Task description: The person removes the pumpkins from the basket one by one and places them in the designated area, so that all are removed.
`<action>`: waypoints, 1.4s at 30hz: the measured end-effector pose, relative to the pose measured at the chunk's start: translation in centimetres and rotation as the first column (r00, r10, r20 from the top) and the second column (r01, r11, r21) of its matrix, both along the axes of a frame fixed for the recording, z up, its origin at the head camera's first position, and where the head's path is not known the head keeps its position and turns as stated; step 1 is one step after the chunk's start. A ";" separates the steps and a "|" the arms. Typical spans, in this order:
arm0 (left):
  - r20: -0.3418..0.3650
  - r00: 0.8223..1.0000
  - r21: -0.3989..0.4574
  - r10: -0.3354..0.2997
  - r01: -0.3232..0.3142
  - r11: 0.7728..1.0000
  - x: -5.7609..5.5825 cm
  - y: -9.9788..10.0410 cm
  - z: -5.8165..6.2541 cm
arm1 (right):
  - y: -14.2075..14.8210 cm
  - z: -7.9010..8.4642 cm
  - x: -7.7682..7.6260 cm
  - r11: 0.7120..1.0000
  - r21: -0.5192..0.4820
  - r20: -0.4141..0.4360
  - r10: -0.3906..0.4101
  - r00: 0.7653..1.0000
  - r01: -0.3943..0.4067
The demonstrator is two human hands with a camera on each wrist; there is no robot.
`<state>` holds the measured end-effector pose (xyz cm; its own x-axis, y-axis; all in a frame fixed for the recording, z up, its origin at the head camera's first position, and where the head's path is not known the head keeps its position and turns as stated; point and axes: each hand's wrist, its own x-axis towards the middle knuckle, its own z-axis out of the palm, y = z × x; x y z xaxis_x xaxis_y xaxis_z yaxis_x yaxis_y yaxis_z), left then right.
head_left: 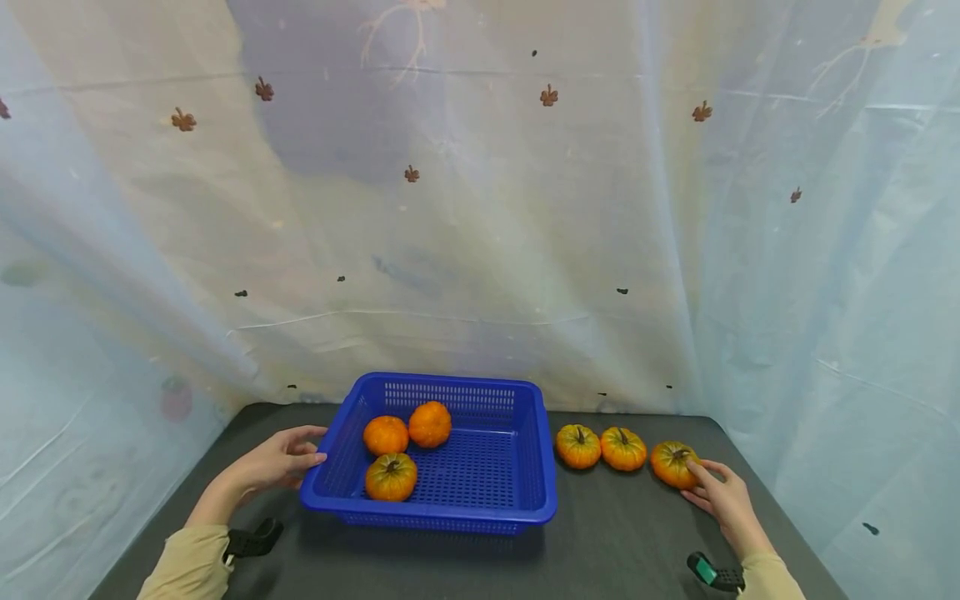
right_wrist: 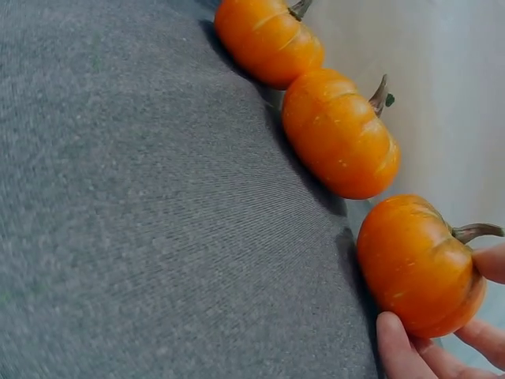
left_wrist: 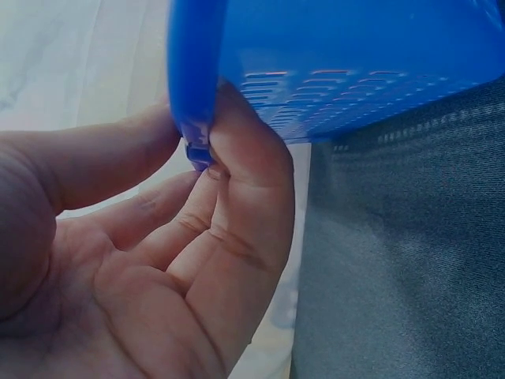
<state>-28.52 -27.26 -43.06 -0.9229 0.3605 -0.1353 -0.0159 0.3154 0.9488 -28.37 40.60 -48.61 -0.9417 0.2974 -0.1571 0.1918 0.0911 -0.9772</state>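
Beige sleeves (head_left: 183,568) showed nearest, with black straps (head_left: 255,540) at the wrists. The left hand (head_left: 273,458) held the blue basket (head_left: 480,513) by its left rim (left_wrist: 195,67), thumb and curled fingers pinching it, while the right hand (head_left: 725,497) pinched the rightmost pumpkin (head_left: 670,464) on the dark table (head_left: 615,542), one digit near its stem (right_wrist: 476,230) and others low against its side. Two more pumpkins (head_left: 623,451) sat just left of it, touching each other, and three orange pumpkins (head_left: 391,479) lay in the left part of the basket

On the table (head_left: 615,533), three pumpkins (head_left: 623,450) lie right of the basket (head_left: 480,467) (three others (head_left: 391,478) inside it).
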 end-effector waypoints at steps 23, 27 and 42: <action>-0.011 0.999 -0.061 0.045 -0.046 0.997 0.2 0.3 0.1 | -0.9 0.0 -0.8 0.995 0.074 -0.034 -0.057 0.998 0.060; -0.034 0.998 -0.073 0.052 -0.054 0.996 0.2 0.3 0.0 | -1.0 0.0 -0.8 0.997 0.050 -0.057 -0.055 0.997 0.058; -0.055 0.998 -0.071 0.038 -0.042 0.997 0.1 0.2 -0.1 | -0.9 -0.2 -0.9 0.996 0.024 -0.093 -0.079 0.993 0.082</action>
